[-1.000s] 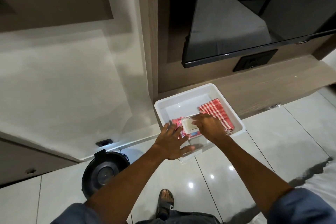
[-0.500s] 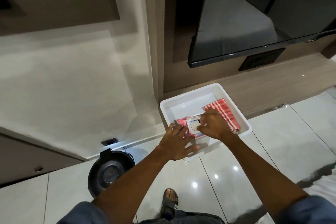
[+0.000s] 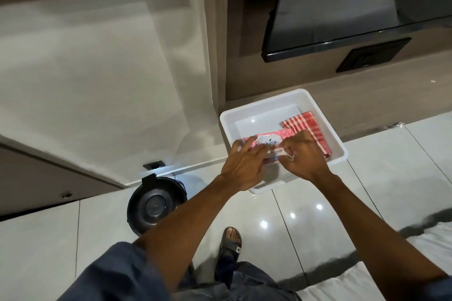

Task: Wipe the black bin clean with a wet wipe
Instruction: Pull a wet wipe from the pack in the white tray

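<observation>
Nearest the camera, your blue sleeves (image 3: 115, 273) framed the bottom of the view, and one sandalled foot (image 3: 231, 239) stood on the glossy pale floor tiles (image 3: 318, 227), with the white edge of a bed (image 3: 391, 283) at the lower right. Both your forearms reached forward over the floor. To the left of them, the black bin (image 3: 154, 205) sat on the tiles against the base of the pale wall unit, its round mouth facing up at you (nothing could be made out inside it), and it stood well apart from both hands. Farther on, your left hand (image 3: 244, 161) lay with fingers spread and flat on the near end of the red wet wipe pack (image 3: 266, 140), pressing it down, so that grip was apart rather than closed around anything. Your right hand (image 3: 303, 156) was just beside it, thumb and fingertips pinched together on something small and white at the pack's opening, by the raised white flap; whether that was a wipe or part of the flap I cannot tell, as the spot was blurred. The pack rested inside the white tray (image 3: 337, 146), which sat on the floor, and a folded red checked cloth (image 3: 305, 124) lay in the tray to the right, partly under your right hand. Beyond the tray rose a wood panel with a dark socket plate (image 3: 374, 55), and above it the black screen (image 3: 342, 7).
</observation>
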